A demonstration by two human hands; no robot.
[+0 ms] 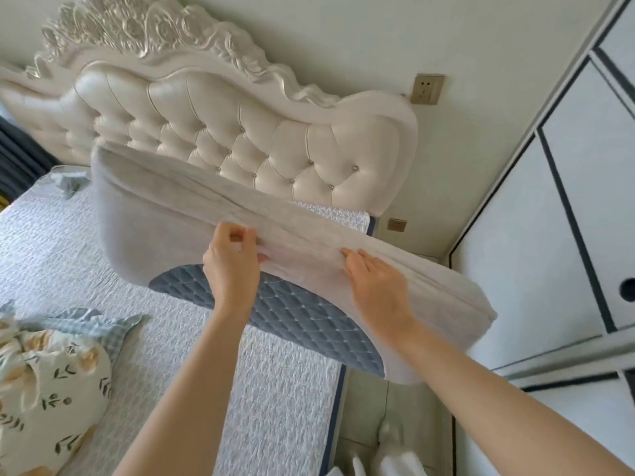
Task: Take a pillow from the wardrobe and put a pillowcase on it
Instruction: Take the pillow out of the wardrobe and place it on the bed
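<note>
I hold a long pillow (165,231) up over the bed, in front of the headboard. Pale grey fabric covers most of it. A dark blue quilted surface (302,321) shows below the fabric's curved lower edge. My left hand (233,266) pinches the pale fabric at the pillow's upper seam, near its middle. My right hand (374,280) grips the same seam a little further right, fingers curled over the fold. I cannot tell whether the pale fabric is the pillowcase or the pillow's own cover.
A bed with a white textured cover (68,255) lies below, with a tufted cream headboard (240,132) behind. A floral pillow with a blue checked frill (51,379) lies at lower left. The white wardrobe (567,218) stands at right across a narrow floor gap (364,424).
</note>
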